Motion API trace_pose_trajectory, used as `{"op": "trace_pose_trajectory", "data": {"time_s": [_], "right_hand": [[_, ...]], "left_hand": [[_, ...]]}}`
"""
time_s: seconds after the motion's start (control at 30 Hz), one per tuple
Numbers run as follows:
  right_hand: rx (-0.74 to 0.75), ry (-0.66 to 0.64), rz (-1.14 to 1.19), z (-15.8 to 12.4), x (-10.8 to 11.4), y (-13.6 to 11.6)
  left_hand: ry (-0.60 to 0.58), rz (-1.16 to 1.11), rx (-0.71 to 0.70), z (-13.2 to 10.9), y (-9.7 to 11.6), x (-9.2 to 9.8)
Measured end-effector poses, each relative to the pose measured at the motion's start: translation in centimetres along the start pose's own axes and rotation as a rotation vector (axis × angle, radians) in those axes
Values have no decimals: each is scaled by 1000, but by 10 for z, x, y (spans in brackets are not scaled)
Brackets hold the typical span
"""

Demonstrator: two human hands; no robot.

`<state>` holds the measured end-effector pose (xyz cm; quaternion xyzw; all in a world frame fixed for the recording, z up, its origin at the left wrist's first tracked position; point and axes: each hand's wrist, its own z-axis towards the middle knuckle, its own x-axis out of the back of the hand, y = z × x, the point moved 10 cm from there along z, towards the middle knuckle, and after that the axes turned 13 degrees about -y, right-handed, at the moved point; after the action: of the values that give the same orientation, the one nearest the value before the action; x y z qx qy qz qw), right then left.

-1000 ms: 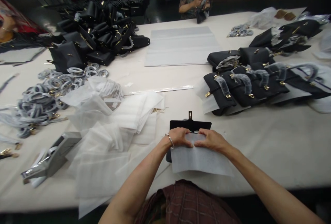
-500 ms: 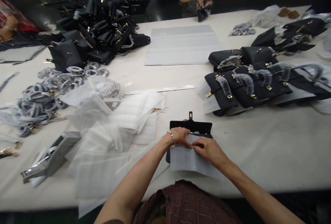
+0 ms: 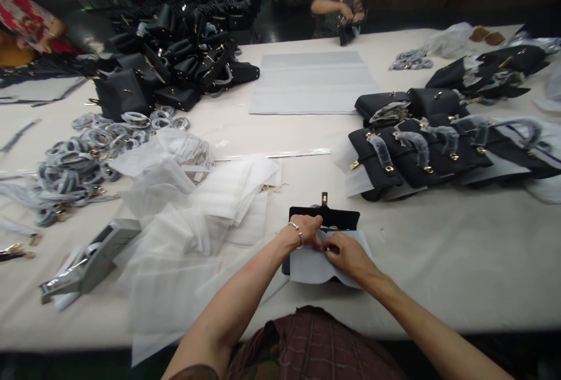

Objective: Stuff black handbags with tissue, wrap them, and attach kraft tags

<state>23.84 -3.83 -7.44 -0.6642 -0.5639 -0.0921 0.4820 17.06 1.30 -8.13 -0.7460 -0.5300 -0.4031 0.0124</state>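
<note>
A black handbag (image 3: 337,217) lies in front of me with its flap turned back and a gold clasp plate (image 3: 325,197) pointing away. Over its near side hangs a white foam sheet (image 3: 307,266). My left hand (image 3: 309,229) is closed at the sheet's top edge by the bag's opening; its fingertips are partly hidden. Right beside it, my right hand (image 3: 344,251) pinches the same sheet with thumb and forefinger, and the sheet bends below the fingers.
Loose foam sheets (image 3: 175,286) and a grey dispenser (image 3: 94,260) lie to the left, with wrapped straps (image 3: 83,152) behind. Black bags (image 3: 127,90) are heaped at the far left. Finished-looking bags with wrapped handles (image 3: 416,152) line the right. A co-worker (image 3: 337,6) handles a bag opposite.
The sheet's lower edge has risen and now curls more under my right hand. Both hands stay close together at the bag's opening. The view has shifted slightly.
</note>
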Motion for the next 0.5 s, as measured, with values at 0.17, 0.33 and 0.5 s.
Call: {"op": "trace_pose_trajectory", "data": {"time_s": [0.17,0.33,0.5], "right_hand": [[75,132,328,-14,6,18],[35,-13,381,-4,7,26],[2,31,307,2,10,25]], "left_hand": [[502,101,-85,-57,35,10],[440,-103,-217,-55,37,-47],[455,-186,-189,-46,23,-56]]}}
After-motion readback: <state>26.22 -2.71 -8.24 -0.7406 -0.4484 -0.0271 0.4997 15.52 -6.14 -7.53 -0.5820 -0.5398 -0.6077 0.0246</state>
